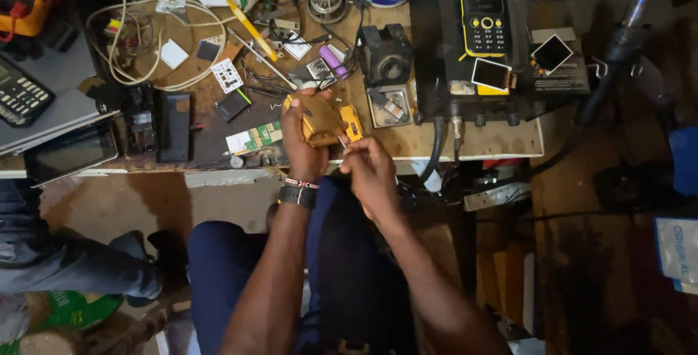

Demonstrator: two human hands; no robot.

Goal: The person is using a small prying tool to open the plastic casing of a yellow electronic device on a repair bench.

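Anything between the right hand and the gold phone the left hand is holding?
Nothing visible. The left hand grips the gold phone above the bench edge; the right hand sits just beside it, a thin tool in its fingers pointing at the phone.

Two loose phone screens [491,73], bench right.

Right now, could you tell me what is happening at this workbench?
A seated person holds a gold-coloured phone body in the left hand over the edge of a cluttered workbench. The right hand works at its lower edge with a small tool, too small to identify. Loose phone parts, cables and a black-and-yellow keypad phone lie on the bench.
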